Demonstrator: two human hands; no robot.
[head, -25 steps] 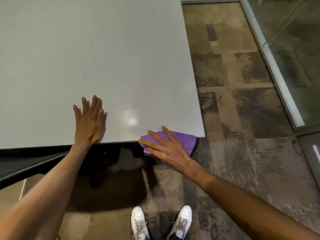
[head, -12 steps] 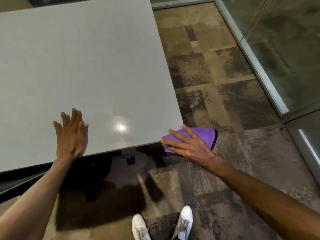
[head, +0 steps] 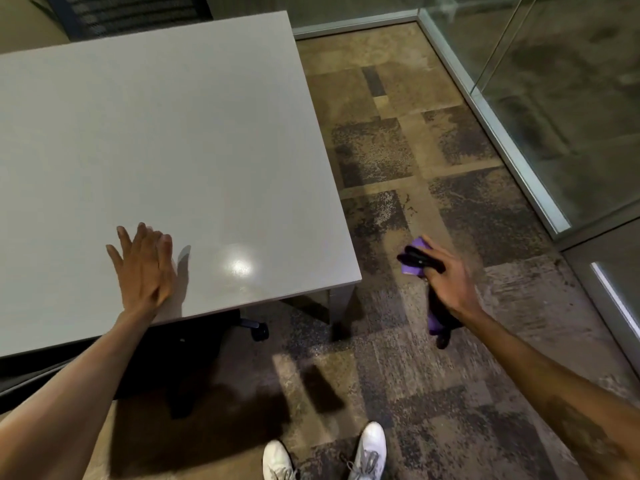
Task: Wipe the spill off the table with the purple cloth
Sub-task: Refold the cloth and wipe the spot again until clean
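The grey table (head: pixel 173 133) fills the upper left of the head view. My left hand (head: pixel 145 268) lies flat on it near the front edge, fingers spread, holding nothing. Off to the right of the table's near corner, over the floor, my right hand (head: pixel 446 275) is closed around the purple cloth (head: pixel 414 258). The cloth is bunched, with a dark-edged part sticking out above the fingers and another end hanging below the wrist. I see no spill on the tabletop, only a bright light reflection near the front edge.
A table leg (head: pixel 341 303) stands under the near right corner, with a chair caster (head: pixel 259 330) beside it. A dark mesh chair (head: pixel 131 15) sits behind the table. A glass wall with a metal frame (head: pixel 512 150) runs along the right. My white shoes (head: pixel 367 452) stand on patterned carpet.
My right hand has pulled the purple cloth off the table's corner, bunched it in its grip and moved right over the floor. The left hand stays flat on the table.
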